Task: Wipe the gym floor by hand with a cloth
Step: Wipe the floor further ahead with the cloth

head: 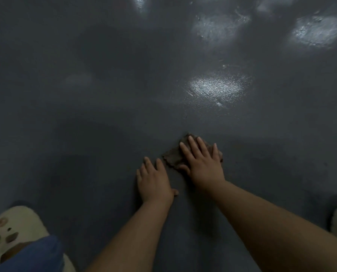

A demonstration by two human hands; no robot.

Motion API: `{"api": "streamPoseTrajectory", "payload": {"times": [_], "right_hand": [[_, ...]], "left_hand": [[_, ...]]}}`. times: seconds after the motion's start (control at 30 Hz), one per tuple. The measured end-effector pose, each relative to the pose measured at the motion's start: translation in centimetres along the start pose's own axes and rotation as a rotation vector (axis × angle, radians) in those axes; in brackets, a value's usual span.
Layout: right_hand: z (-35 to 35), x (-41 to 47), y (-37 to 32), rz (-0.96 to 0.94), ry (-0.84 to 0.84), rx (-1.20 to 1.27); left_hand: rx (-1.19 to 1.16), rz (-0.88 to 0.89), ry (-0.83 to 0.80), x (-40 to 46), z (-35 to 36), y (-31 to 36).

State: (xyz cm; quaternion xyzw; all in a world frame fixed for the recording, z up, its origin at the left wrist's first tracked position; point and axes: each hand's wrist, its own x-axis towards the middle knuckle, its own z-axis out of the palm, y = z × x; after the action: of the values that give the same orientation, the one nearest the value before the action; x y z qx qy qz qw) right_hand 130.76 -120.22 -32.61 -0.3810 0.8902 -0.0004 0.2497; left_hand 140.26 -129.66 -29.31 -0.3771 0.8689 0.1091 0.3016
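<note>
One small, crumpled brown cloth point(175, 156) is spread on the dark grey, textured gym floor point(105, 95), pressed flat beneath the right hand point(202, 163), whose fingers are laid out straight across it. Just beside the cloth, the left hand point(154, 181) is rested palm down on the bare floor, fingers extended, nothing held. Pale light patches are reflected farther off. A cream perforated slipper point(16, 228) is seen at lower left.

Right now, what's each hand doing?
Left hand: open, flat on the floor, holding nothing.
Right hand: open, fingers straight, pressing the cloth.
</note>
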Motion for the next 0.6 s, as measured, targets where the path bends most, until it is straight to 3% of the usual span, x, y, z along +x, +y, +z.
{"api": "streamPoseTrajectory", "payload": {"times": [0.3,0.47,0.6], "right_hand": [[-4.3,8.7,-2.2,0.053,-0.022,0.087],[-4.4,10.4,-6.5,-0.264,-0.089,-0.016],[-3.4,9.6,-8.6,-0.605,-0.146,-0.174]], "left_hand": [[-0.125,-0.032,-0.035,0.2,-0.3,0.2],[-0.238,-0.05,-0.015,-0.5,-0.1,0.0],[-0.328,-0.187,0.06,-1.7,0.5,0.4]]}}
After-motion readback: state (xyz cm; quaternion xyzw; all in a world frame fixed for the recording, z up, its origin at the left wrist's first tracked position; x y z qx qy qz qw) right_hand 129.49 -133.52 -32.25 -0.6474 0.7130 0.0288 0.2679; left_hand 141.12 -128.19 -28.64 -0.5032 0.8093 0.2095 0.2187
